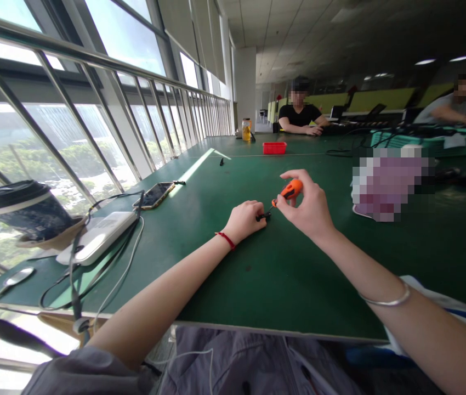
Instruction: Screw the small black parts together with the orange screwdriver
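My left hand (pixel 246 220) rests on the green table, its fingers closed on a small black part (pixel 263 216) whose exact kind I cannot make out. In my right hand (pixel 307 206) is a screwdriver (pixel 291 190) with an orange and black handle. Thumb and fingers grip the handle, which tilts up to the right. Its thin shaft points down left, with the tip at or very near the black part. My left fingers hide some of that part.
On the left lie a phone (pixel 157 195), a white power bank (pixel 98 237) with cables, a lidded cup (pixel 23 211) and a spoon (pixel 18 277). Farther off are a small black piece (pixel 222 162), a red tray (pixel 274 148), a jar (pixel 246 130) and a teal basket (pixel 422 144). Two people sit beyond.
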A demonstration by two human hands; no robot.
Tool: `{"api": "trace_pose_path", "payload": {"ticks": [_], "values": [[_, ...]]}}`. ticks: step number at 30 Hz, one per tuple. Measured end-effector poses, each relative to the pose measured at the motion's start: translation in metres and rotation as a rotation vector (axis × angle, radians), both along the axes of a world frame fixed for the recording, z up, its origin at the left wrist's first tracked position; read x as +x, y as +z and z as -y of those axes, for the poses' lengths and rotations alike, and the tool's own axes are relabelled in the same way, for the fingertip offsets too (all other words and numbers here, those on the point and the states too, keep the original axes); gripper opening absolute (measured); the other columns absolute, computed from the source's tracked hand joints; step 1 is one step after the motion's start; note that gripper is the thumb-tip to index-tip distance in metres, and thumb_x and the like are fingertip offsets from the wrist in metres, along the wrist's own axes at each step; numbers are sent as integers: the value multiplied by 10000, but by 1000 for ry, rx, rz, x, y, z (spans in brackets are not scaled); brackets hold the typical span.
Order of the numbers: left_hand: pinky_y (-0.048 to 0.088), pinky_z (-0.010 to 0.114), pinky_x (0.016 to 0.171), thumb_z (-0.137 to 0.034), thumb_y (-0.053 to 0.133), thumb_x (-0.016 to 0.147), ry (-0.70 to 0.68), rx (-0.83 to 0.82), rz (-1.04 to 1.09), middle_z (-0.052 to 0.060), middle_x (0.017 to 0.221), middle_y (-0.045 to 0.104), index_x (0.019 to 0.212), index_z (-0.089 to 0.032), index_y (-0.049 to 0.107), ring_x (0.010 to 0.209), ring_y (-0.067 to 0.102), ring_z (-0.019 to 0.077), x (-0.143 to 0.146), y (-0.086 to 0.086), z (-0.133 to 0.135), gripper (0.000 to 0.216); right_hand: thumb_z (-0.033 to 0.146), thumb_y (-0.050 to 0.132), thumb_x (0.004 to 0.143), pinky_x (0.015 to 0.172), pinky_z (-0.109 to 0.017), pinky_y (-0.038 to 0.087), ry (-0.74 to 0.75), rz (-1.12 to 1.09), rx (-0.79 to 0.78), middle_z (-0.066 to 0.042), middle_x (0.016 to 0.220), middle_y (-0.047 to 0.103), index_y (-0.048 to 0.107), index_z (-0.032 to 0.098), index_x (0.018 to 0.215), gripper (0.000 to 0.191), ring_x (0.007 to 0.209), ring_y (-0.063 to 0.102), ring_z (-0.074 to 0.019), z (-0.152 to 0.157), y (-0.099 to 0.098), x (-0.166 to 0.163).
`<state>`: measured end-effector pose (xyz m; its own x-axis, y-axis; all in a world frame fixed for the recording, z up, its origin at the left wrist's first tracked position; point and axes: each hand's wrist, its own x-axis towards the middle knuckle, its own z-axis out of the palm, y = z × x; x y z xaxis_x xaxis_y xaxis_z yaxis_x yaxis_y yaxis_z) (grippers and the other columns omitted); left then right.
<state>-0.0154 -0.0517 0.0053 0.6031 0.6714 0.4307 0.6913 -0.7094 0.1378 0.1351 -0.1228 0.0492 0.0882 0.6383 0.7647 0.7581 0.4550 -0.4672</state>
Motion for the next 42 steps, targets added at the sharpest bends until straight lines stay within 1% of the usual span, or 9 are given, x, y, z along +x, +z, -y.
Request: {"api": "trace_pose_path", "payload": {"ticks": [2, 3, 6, 7, 9, 13, 19, 33, 42], "values": [[428, 260, 620, -229, 537, 706, 4, -5, 3, 22, 806, 627, 738, -182, 565, 775, 577, 177, 0, 0, 0, 63, 328, 609, 674, 663, -300, 418, 13, -9, -1, 25, 683, 564, 515, 209, 1075, 429, 552, 511, -142, 0, 0, 0], [430, 261, 622, -232, 538, 708, 9, -9, 1, 24, 808, 627, 740, -182, 567, 772, 578, 177, 0, 0, 0, 66, 349, 612, 679, 647, -295, 413, 13, -15, -19, 30, 659, 557, 520, 209, 1065, 422, 550, 509, -145, 0, 1, 0], [433, 263, 627, -238, 543, 708, 24, -12, -10, 28, 814, 630, 748, -182, 572, 778, 580, 181, 0, 0, 0, 75, 399, 563, 735, 584, -273, 381, 14, -17, -97, 22, 580, 549, 586, 219, 841, 210, 542, 505, -148, 1, 1, 0], [432, 263, 628, -237, 544, 707, 24, -12, -14, 28, 814, 630, 749, -182, 572, 784, 580, 182, 1, 0, 0, 75, 398, 541, 753, 573, -270, 373, 23, -12, -116, 13, 573, 556, 585, 218, 749, 185, 541, 504, -146, 1, 1, 0], [430, 261, 630, -237, 544, 706, 24, -11, -17, 27, 814, 629, 748, -183, 571, 792, 578, 182, 1, 0, 0, 74, 376, 518, 764, 564, -267, 366, 44, -4, -131, 1, 578, 569, 557, 212, 632, 214, 538, 502, -141, 2, 1, 0], [423, 257, 623, -241, 538, 711, 20, -17, -10, 22, 810, 627, 750, -187, 572, 784, 574, 175, 1, 1, 0, 75, 315, 512, 739, 552, -267, 361, 15, -50, -116, 3, 541, 541, 506, 208, 565, 204, 530, 497, -141, 2, 2, 2], [415, 253, 621, -254, 535, 716, 31, -53, 2, 22, 832, 633, 756, -189, 578, 792, 574, 172, 0, 3, 2, 88, 274, 496, 719, 544, -269, 363, -12, -125, -83, 2, 536, 524, 477, 207, 533, 199, 538, 491, -138, -2, 1, 8], [421, 252, 604, -252, 544, 720, 32, -45, 9, 17, 823, 634, 748, -192, 579, 787, 580, 177, 0, 4, 3, 74, 289, 500, 717, 552, -285, 381, -20, -136, -117, 3, 529, 531, 493, 214, 539, 192, 545, 511, -153, -6, -1, 10], [415, 251, 616, -262, 546, 722, 40, -66, -1, 18, 836, 635, 755, -192, 584, 800, 579, 175, -1, 5, 3, 86, 292, 513, 713, 571, -287, 381, -42, -140, -126, -1, 570, 542, 504, 213, 568, 165, 570, 507, -156, -8, -1, 11]]}}
